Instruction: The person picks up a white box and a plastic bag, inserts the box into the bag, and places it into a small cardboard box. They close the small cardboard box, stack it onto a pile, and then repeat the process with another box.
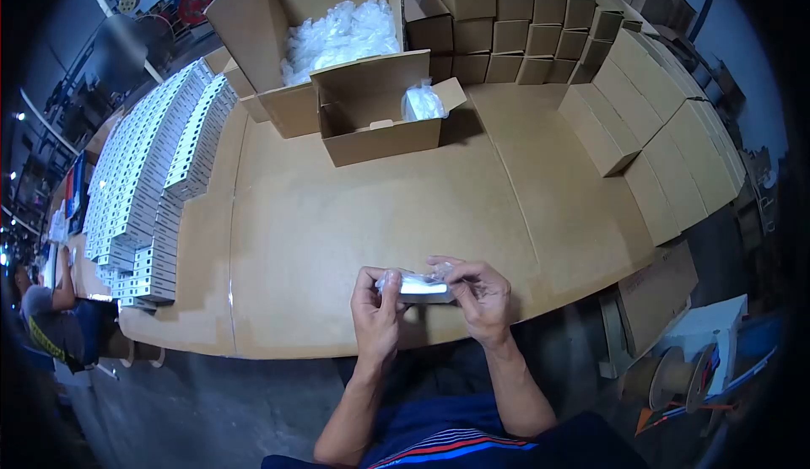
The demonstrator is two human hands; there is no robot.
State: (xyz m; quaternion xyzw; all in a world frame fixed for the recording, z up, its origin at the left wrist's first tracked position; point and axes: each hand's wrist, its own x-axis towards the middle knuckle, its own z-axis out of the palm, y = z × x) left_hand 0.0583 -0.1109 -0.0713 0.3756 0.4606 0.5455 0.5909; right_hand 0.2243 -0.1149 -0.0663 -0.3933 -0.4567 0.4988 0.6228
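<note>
A small white box in a clear plastic bag (424,288) is held up over the front edge of the table. My left hand (375,313) grips its left end between thumb and fingers. At the other end, my right hand (483,302) pinches the loose plastic, with the fingers closed. Farther back stands an open brown carton (380,150), its flaps raised. Inside it, at the right end, sits a plastic-wrapped bundle (423,103).
Stacked white boxes (139,178) line the table's left side. Behind the carton, a large box (245,22) holds crumpled clear plastic bags (346,37). Brown cartons (510,35) are piled at the back, with more cartons (666,132) at right. Another person (63,309) sits at far left.
</note>
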